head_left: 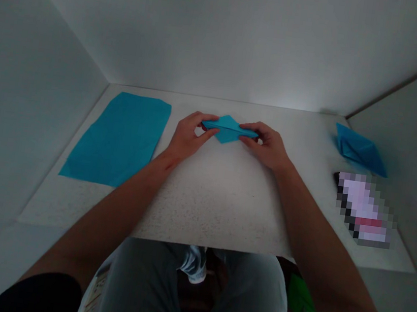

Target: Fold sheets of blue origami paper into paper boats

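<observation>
Paper model [229,128], blue, folded, pointed at both ends

The bare left hand [189,134] and right hand [270,146] pinch its opposite tips, each grip narrow, over the white tabletop [222,198]. Left of the model lies a flat, four-sided blue paper sheet [122,139]; right, a folded, pointed blue paper piece [361,149].

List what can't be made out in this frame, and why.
All in the head view:
Phone screen content: pixelated blocks cover it.
Gripped portions of the folded blue paper: covered by the left hand and right hand.
Blue sheet, near right corner: behind the left forearm.
Green object, identity: dim, and partly behind the right forearm.
</observation>
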Motion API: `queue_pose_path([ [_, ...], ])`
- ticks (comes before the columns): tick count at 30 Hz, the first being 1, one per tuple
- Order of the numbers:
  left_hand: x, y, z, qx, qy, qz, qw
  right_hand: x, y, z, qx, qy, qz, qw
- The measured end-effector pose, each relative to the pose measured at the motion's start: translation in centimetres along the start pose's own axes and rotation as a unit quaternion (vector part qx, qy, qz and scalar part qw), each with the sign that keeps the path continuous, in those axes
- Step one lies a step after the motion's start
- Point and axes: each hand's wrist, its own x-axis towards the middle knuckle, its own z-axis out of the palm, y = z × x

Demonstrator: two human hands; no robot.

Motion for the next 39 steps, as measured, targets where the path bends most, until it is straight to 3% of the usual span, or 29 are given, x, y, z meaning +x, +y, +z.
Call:
queue_pose_path([
  [5,0.1,0.0,0.1,0.003,0.023,0.014,1.000,0.1,-0.7,-0.2,-0.007,0.045,-0.012,0.999],
  [12,0.0,0.5,0.0,-0.047,-0.013,0.030,0.998,0.2,-0.1,0.1,0.074,0.055,0.041,0.995],
  [15,-0.1,0.9,0.0,-0.058,-0.026,0.046,0.997,0.4,0.0,0.3,0.107,0.038,0.047,0.992],
  [19,-0.5,1.1,0.2,-0.039,-0.105,0.073,0.991,0.3,0.1,1.0,0.120,0.019,0.039,0.992],
  [26,-0.8,1.2,0.4,-0.043,-0.188,0.026,0.981,-0.6,-0.4,2.0,0.109,-0.028,0.025,0.993],
  [35,-0.6,1.3,0.5,-0.073,-0.217,0.005,0.973,-0.8,-1.0,1.7,0.105,-0.085,0.019,0.991],
  [39,-0.7,0.9,0.5,-0.066,-0.202,0.007,0.977,-0.7,-1.0,1.6,0.077,-0.095,-0.018,0.992],
])
